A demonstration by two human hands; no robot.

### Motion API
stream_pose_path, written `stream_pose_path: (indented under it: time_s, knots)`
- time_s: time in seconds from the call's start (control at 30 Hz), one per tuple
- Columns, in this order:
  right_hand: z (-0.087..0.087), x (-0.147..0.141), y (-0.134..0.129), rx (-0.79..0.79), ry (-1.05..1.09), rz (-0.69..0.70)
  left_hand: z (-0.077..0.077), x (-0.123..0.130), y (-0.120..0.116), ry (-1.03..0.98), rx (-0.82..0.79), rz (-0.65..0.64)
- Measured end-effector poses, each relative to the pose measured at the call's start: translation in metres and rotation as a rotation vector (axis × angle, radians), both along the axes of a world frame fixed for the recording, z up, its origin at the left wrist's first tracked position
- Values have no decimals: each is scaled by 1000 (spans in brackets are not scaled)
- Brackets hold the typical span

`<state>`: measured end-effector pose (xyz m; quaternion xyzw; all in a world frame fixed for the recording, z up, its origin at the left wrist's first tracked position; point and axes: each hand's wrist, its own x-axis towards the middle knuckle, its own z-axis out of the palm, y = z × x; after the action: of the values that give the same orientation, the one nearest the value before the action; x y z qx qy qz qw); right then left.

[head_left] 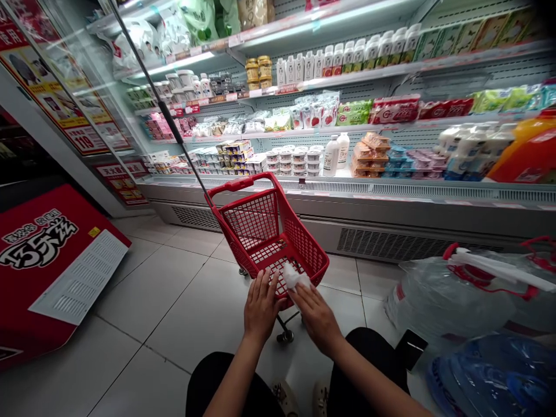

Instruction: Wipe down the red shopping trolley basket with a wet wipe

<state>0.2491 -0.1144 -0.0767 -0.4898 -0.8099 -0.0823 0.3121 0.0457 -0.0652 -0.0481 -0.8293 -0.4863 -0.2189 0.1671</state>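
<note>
A small red plastic shopping cart (299,229) stands in front of my knees, its handle on the far side. Over the near end of its basket, my left hand (262,310) lies with the fingers stretched out, at or close to the rim; I cannot tell how firmly it touches. A crumpled white tissue (294,275) sticks out beyond the fingertips of my right hand (316,317), which is closed on it beside the left hand. Nothing lies on the visible grid floor of the basket. A thin dark pole (171,124) rises from the cart's left side.
Behind the cart runs a refrigerated shelf (373,194) with cups, bottles and packs. Large clear water bottles (460,284) and a blue one (495,376) stand at right, near a dark phone (411,348). A red chest (47,249) is at left on the tiled floor (182,313).
</note>
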Motion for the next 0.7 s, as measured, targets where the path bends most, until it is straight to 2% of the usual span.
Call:
stream_pose_path:
  time_s: [0.1,0.2,0.3,0.37,0.47,0.57,0.7]
  knots:
    - [5,-10,-2,-8,-22,78,-1,6,-3,8,-4,16]
    - [4,15,3,5,-61,102,3,8,-6,10,-8,-14]
    - [0,61,16,7,-67,8,11,6,-3,43,-29,-114]
    - [-2,91,27,-7,-55,-86,18,2,7,74,-53,-189]
    - [-4,119,41,-23,-8,-202,28,-5,32,48,-55,-174]
    - [-7,120,42,-21,64,-284,32,-4,52,18,-59,-135]
    - [-12,95,23,-9,74,-291,25,17,55,-1,-76,-138]
